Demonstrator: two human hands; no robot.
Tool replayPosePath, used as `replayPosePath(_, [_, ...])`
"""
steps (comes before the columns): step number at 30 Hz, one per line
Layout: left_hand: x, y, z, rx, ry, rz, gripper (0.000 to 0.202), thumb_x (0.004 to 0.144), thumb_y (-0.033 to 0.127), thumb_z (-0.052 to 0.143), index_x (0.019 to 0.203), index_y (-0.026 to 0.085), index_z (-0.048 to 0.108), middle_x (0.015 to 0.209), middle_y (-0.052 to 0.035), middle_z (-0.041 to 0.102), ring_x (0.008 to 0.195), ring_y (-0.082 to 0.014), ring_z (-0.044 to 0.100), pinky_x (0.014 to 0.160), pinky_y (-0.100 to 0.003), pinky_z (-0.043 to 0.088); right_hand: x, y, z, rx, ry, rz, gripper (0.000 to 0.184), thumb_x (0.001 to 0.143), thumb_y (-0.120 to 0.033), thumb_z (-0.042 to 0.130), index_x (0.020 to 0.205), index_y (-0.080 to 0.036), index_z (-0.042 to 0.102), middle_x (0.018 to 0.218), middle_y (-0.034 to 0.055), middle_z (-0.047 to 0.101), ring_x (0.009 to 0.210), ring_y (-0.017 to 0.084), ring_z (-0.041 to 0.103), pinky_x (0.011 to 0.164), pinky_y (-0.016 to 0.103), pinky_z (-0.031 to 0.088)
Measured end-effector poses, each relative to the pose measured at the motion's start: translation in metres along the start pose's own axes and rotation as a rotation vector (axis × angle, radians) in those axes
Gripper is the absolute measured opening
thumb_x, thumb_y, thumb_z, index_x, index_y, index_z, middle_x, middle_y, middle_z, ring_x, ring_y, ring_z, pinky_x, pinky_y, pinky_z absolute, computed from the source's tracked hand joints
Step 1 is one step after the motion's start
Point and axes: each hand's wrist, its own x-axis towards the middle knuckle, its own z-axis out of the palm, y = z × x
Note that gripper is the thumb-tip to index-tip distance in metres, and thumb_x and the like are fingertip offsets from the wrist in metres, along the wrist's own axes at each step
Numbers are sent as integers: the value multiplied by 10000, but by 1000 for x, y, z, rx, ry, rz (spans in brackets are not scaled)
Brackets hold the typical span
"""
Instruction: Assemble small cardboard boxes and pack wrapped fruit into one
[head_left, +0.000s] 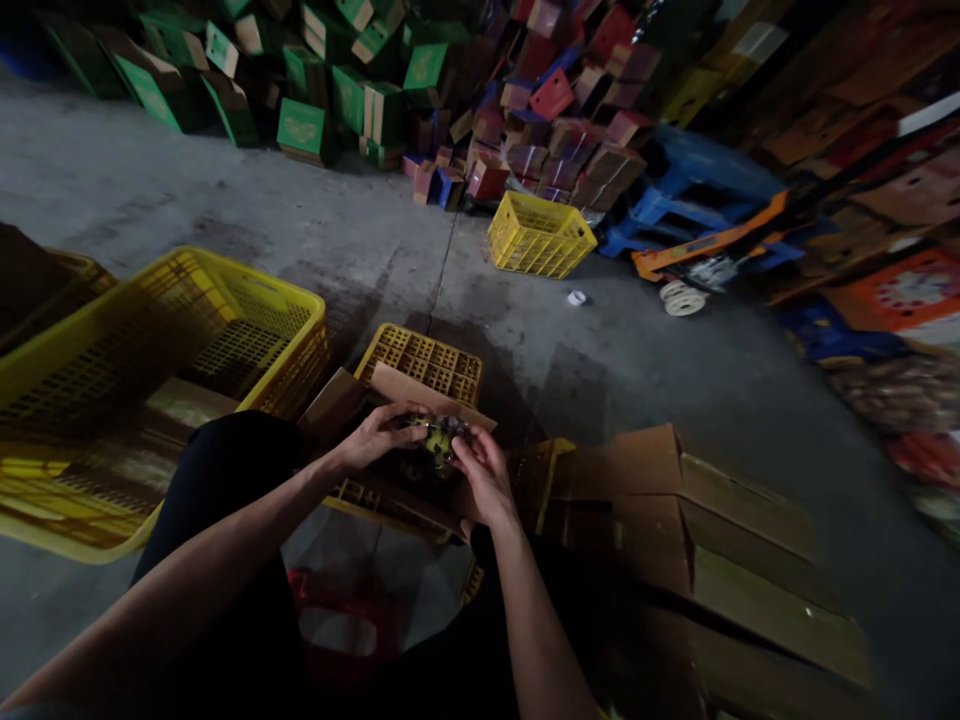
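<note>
Between both hands is a small yellow-green and dark bundle (439,443) with shiny spots, perhaps in clear wrapping; its kind is too dim to make out. My left hand (384,436) grips its left side, fingers bent over the top. On the other side my right hand (486,468) pinches it with thumb and fingers. Below lies an open cardboard box (427,396) with its flaps raised, its inside mostly dark. The box rests on a yellow crate (424,358) with a grid surface.
A large yellow crate (259,285) holding flat cardboard stands at left. Closed cartons (750,560) are stacked at right. Farther off are a small yellow crate (540,235), a pallet jack (712,245), blue pallets (697,175) and piles of green boxes (304,128).
</note>
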Motion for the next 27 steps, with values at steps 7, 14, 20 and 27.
replayPosePath(7, [0,0,0,68,78,8,530,719,526,863,1081,163,731,1078,-78,731,957,-229,690,849,-374,605,-2,-3,3,-47,-31,9,437,686,-517,873,991,-259,695,1056,25,766,966,229,720,808,317,588])
replayPosePath(14, [1,-3,4,100,77,25,531,726,589,834,1025,159,743,978,-59,735,903,-222,696,782,-336,613,-2,-1,-1,-82,-15,-39,406,712,-562,836,925,-251,687,933,3,742,857,198,687,754,291,561])
replayPosePath(20, [1,-3,3,38,79,-29,584,788,655,752,1096,160,751,1108,-96,736,1064,-300,680,789,-388,632,-2,0,-1,-96,8,-37,412,720,-596,812,934,-261,706,924,0,739,844,197,679,733,290,564])
replayPosePath(27, [-4,0,0,-109,-105,-62,706,732,348,899,1379,248,636,1388,-107,656,1236,-314,643,1027,-456,545,1,3,-2,-63,92,-16,455,694,-619,817,947,-258,704,997,27,762,911,239,710,729,323,595])
